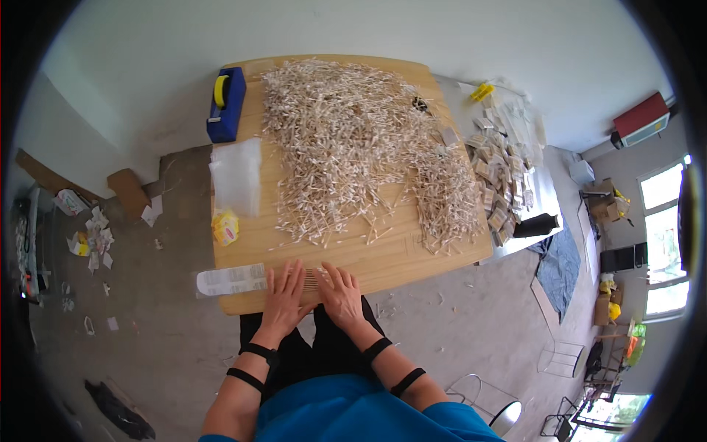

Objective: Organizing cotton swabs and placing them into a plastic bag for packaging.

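Observation:
At the table's front edge, a small row of thin wooden cotton swabs (311, 283) lies between my hands. My left hand (283, 296) rests with fingers stretched forward along the row's left side, next to a printed white card strip (232, 280). From the other side, my right hand (339, 296) lies slanted inward, fingers extended over the swabs' right end. Both palms face down, and part of the row is hidden under them. A wide heap of loose cotton swabs (335, 140) covers much of the table beyond.
Along the table's left side are a blue tape dispenser (227, 107), clear plastic bags (236, 177) and a yellow-and-white packet (225, 227). Many small packs (501, 173) crowd a side table at right, near a black cylinder (536, 225). A wire-legged stool (505, 418) stands behind right.

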Available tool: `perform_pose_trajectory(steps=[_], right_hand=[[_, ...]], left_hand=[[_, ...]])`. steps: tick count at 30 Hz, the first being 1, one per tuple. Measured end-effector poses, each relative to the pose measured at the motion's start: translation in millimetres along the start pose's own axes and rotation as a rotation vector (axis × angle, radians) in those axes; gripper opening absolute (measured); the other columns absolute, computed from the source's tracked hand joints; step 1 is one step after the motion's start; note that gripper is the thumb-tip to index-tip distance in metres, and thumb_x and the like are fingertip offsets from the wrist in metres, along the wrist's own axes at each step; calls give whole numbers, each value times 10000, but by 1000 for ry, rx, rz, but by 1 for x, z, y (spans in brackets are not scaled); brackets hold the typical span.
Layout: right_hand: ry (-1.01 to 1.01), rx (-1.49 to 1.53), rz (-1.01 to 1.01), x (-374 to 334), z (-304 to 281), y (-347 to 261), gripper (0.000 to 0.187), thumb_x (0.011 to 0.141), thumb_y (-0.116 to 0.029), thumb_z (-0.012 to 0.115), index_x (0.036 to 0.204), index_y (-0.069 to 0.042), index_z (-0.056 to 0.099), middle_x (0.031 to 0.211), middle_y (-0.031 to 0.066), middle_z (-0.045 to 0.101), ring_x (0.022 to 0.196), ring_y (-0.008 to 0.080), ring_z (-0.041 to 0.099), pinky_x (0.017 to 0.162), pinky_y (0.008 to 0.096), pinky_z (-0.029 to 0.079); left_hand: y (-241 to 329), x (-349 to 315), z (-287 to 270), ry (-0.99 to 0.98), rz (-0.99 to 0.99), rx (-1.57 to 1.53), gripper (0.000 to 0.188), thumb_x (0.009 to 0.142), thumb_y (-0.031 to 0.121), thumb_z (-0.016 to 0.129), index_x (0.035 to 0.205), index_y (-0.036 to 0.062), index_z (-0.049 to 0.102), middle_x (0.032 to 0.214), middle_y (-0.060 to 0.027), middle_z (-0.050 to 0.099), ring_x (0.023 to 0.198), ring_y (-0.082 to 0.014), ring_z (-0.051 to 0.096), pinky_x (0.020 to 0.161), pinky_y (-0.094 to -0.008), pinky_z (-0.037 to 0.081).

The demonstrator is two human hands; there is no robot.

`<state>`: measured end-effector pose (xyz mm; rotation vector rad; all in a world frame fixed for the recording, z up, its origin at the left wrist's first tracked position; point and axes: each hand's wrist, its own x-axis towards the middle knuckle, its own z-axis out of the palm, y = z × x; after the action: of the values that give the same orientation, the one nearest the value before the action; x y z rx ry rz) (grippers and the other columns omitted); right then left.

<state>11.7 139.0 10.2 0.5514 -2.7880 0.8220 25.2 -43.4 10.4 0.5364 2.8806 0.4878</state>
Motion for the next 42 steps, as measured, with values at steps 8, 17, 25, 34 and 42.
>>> perform_pose_trajectory(steps=[8, 17, 25, 34, 42], right_hand=[[-88, -121, 9, -9, 3, 9, 471, 864, -176, 621, 1331, -142, 570, 1389, 121, 504, 1196, 326, 507, 978, 466, 412], [367, 491, 443, 6, 21, -4, 333, 1003, -57, 426, 1313, 24, 517, 1410, 208, 484, 1324, 344, 452, 1106, 389, 350], [382, 677, 451, 20, 53, -25, 300, 1034, -54, 393, 1301, 22, 507, 1465, 195, 435, 1364, 324, 418, 1127, 387, 332], [352, 696, 421, 18, 47, -14, 277, 1030, -33, 398, 1271, 15, 526, 1449, 193, 457, 1355, 316, 436, 1112, 365, 358], [256, 505, 384, 3, 13, 0, 334, 935, 50, 484, 1262, 37, 554, 1433, 217, 478, 1328, 346, 481, 1074, 386, 415]], left_hand=[[8, 8, 10, 42, 64, 36, 884, 838, 538, 630, 1516, 66, 315, 1602, -77, 260, 1502, -269, 153, 1203, -565, 100], [4, 16, 4, 541, -199, -702, 558, 1022, 206, 399, 1508, -18, 240, 1540, -241, 295, 1429, -398, 288, 1183, -469, 222], [33, 34, 16, 501, -275, -786, 535, 1052, 252, 331, 1502, -27, 257, 1525, -232, 332, 1415, -385, 322, 1171, -448, 251], [21, 30, 12, 408, -218, -798, 505, 1026, 132, 382, 1497, -13, 274, 1516, -241, 336, 1409, -399, 326, 1161, -444, 282], [7, 24, 1, 52, 42, -148, 875, 844, 470, 658, 1517, 48, 291, 1614, -88, 213, 1498, -293, 162, 1198, -582, 100]])
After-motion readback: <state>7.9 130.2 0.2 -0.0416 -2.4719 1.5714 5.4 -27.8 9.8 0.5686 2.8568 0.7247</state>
